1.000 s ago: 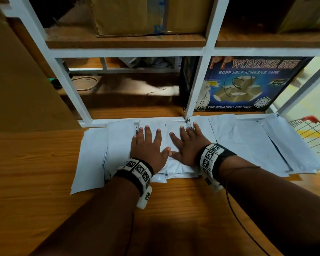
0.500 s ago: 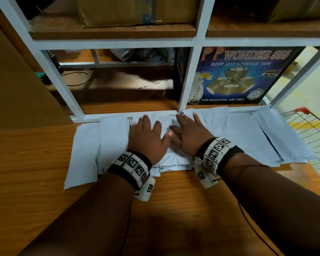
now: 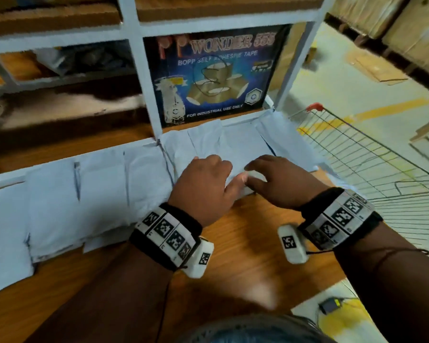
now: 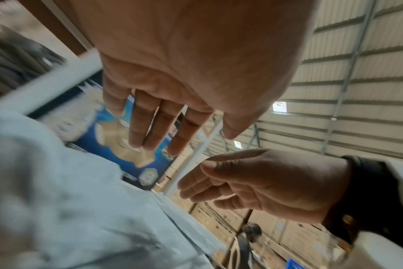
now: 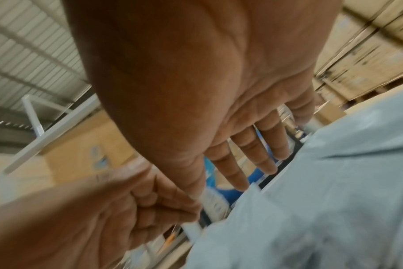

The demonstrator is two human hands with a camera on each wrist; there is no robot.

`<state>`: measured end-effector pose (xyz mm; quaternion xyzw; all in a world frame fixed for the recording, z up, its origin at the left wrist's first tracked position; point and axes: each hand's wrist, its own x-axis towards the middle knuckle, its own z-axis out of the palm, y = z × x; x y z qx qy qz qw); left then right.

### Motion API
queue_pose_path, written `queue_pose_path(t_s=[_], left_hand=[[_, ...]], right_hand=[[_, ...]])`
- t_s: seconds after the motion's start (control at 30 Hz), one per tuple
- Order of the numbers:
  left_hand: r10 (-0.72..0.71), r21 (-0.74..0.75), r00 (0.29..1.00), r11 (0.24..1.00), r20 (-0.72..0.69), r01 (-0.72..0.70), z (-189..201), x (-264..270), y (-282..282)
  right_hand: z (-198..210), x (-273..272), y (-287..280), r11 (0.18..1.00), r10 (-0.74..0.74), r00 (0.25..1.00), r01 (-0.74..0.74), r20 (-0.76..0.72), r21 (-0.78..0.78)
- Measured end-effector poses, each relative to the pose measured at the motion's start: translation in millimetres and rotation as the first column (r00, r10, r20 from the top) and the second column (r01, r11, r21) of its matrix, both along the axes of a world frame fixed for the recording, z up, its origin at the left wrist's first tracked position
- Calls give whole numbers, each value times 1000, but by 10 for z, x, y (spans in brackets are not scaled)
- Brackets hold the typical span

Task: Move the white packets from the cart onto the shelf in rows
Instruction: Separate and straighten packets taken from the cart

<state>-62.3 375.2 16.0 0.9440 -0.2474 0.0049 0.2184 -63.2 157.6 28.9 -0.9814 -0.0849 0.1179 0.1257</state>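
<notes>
Several white packets lie side by side in a row along the wooden shelf; they also show in the left wrist view and the right wrist view. My left hand hovers just above the packets right of the middle post, fingers loosely bent, holding nothing. My right hand hovers beside it, almost touching, also with nothing in it. In the left wrist view the left hand's fingers hang nearly straight. The right hand's fingers are likewise relaxed.
A wire cart with a red handle tip stands at the shelf's right end. A blue tape carton stands behind the packets, between white shelf posts. Stacked cardboard boxes line the far floor. A small device lies on the floor.
Both hands have lifted off the middle packets they were pressing flat and shifted to the right. Their fingers have gone from spread flat to loosely bent. The view has swung toward the cart.
</notes>
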Motion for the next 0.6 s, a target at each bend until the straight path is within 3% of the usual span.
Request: queue_pose_path(t_s=[0.37, 0.43, 0.6], left_hand=[[-290, 198, 957, 938, -6, 286, 270, 516, -2441], [-295, 281, 953, 911, -71, 303, 278, 634, -2895], [-279, 328, 952, 894, -126, 305, 75, 912, -3834]], right_hand=[[-36, 72, -2517, 951, -280, 958, 285, -59, 118], [-160, 148, -2959, 938, -307, 946, 319, -105, 136], [-620, 367, -3870, 903, -387, 894, 417, -224, 104]])
